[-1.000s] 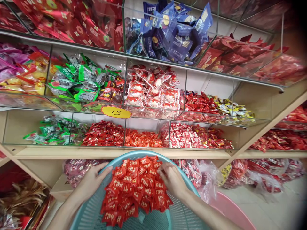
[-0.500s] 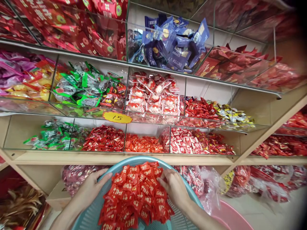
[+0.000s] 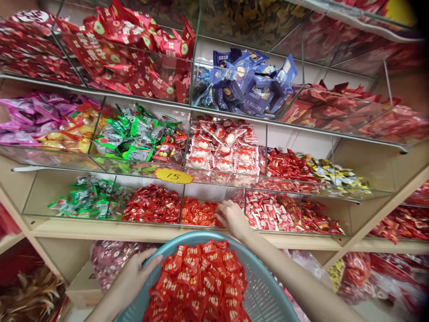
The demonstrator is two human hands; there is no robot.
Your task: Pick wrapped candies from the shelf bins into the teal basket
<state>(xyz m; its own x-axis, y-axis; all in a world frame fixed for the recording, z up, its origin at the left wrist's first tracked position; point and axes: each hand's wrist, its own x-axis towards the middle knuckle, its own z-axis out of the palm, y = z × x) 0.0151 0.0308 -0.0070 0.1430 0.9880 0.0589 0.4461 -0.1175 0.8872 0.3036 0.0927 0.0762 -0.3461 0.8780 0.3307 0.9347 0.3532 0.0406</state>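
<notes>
A round teal plastic basket (image 3: 264, 286) with perforated sides holds a heap of small red wrapped candies (image 3: 201, 281). My left hand (image 3: 142, 268) grips its left rim, thumb on top. Up at the lowest shelf, my right hand (image 3: 233, 218) reaches over the front of a compartment of orange-red wrapped candies (image 3: 199, 211). Its fingers are curled downward; what lies in them, if anything, is hidden. To its right are pink-and-white wrapped candies (image 3: 264, 210), and to its left, darker red wrapped candies (image 3: 152, 203).
Glass dividers and clear fronts split the shelves into bins. A yellow price tag (image 3: 174, 175) marked 15 hangs above the lowest row. Under the wooden shelf edge (image 3: 117, 230) are bagged candies (image 3: 110, 259) and a cardboard box (image 3: 83, 286).
My right hand has moved from the candy heap in the basket up to the shelf compartment. My left hand keeps its hold on the rim. The view has shifted slightly.
</notes>
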